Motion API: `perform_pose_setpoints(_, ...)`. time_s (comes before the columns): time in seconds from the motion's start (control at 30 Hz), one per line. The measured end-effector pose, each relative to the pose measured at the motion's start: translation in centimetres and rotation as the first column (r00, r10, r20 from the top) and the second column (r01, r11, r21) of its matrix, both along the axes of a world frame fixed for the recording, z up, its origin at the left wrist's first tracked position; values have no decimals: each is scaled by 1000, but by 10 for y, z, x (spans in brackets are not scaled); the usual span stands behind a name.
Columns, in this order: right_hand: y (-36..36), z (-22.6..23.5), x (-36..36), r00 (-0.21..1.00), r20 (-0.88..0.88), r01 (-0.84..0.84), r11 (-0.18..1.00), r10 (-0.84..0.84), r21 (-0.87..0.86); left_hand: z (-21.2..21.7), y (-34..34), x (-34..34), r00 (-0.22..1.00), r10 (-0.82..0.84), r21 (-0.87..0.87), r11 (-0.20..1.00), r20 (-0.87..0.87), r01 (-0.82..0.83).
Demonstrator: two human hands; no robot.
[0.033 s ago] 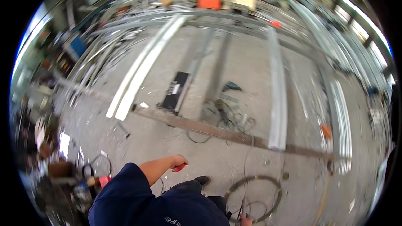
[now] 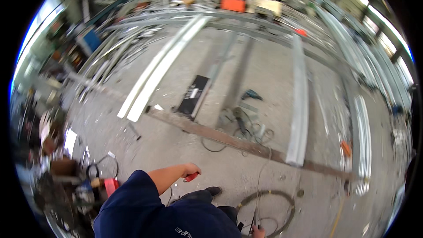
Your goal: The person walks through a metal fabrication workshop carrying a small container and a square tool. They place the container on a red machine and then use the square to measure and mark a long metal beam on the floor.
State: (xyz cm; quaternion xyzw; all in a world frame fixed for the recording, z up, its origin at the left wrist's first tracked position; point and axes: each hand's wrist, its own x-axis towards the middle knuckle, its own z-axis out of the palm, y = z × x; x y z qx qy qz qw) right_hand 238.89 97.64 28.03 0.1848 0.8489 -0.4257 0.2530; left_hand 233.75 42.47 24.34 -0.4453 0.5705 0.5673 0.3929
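Note:
My left hand (image 2: 191, 170) is held out in front of my body, its fingers closed on a small red object (image 2: 191, 177) whose kind I cannot make out. Low in the picture, my right hand (image 2: 258, 232) is partly cut off by the lower edge. It grips a thin dark tool (image 2: 253, 224), too small to name. Beside that hand a large cable coil (image 2: 288, 199) lies on the concrete floor, and a thin cable (image 2: 261, 172) runs up from it toward the rusty beam. My shoe (image 2: 214, 191) shows between the two hands.
A rusty steel beam (image 2: 220, 137) crosses the floor ahead. Long metal profiles (image 2: 152, 81) and a grey channel (image 2: 297, 105) rest across it. Past it lie a black box (image 2: 194, 96), a power drill (image 2: 252, 94) and an angle grinder (image 2: 239, 117). Clutter and a red box (image 2: 111, 187) stand at left.
The whole scene has shifted slightly to the right in the picture as my head turns left. Both hands keep nearly the same place and hold the same things.

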Motion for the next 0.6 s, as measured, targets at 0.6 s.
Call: perform_pose_setpoints(0.6, -346, 112, -149, 2, -384, -967, -97, 923, -237, 156, 74, 67, 475, 863, 644, 463, -172, -609)
